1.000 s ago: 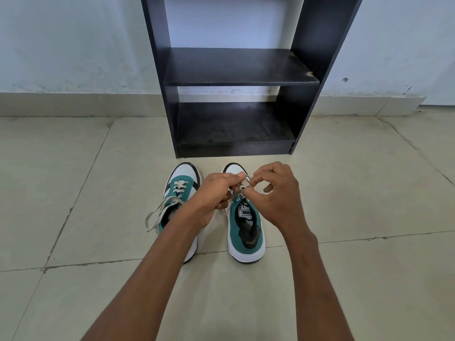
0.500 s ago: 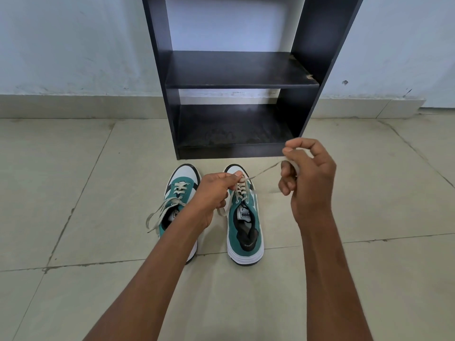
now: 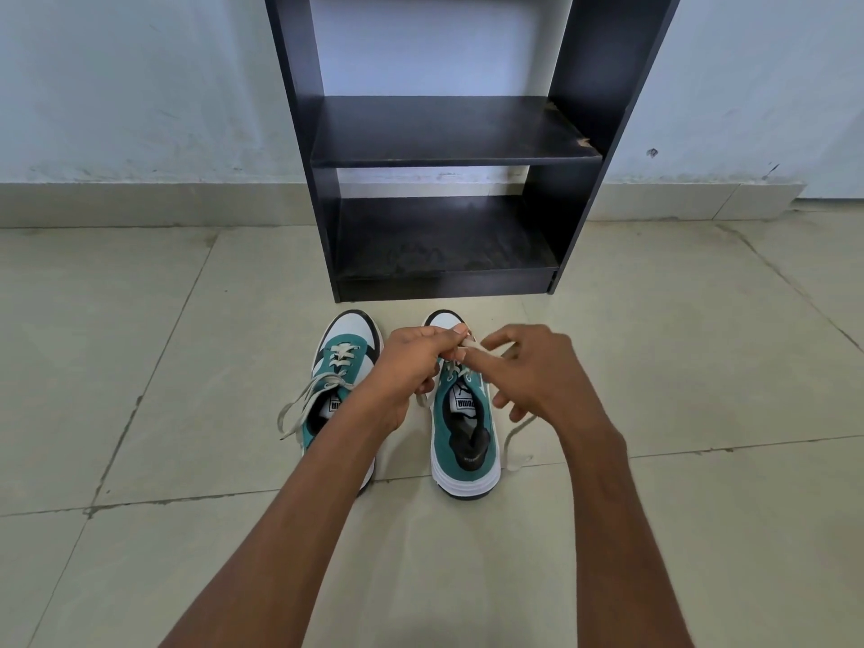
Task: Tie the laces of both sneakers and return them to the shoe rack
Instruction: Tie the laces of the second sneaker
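Two teal and white sneakers stand side by side on the floor, toes toward the black shoe rack (image 3: 439,147). The left sneaker (image 3: 343,367) has loose laces trailing off its left side. Over the laces of the right sneaker (image 3: 463,441), my left hand (image 3: 411,367) pinches a bit of its lace between thumb and fingers. My right hand (image 3: 537,371) is close beside it with fingers spread, one finger touching the lace at the pinch. A free lace end (image 3: 512,441) hangs down the shoe's right side onto the floor.
The rack has two bare dark shelves and stands against a pale wall (image 3: 140,86) with a tiled skirting. Beige floor tiles (image 3: 701,367) spread out on both sides of the shoes.
My right hand, which had pulled a lace end up and out to the right, has come back down beside my left hand. That lace end now lies slack at the shoe's right side.
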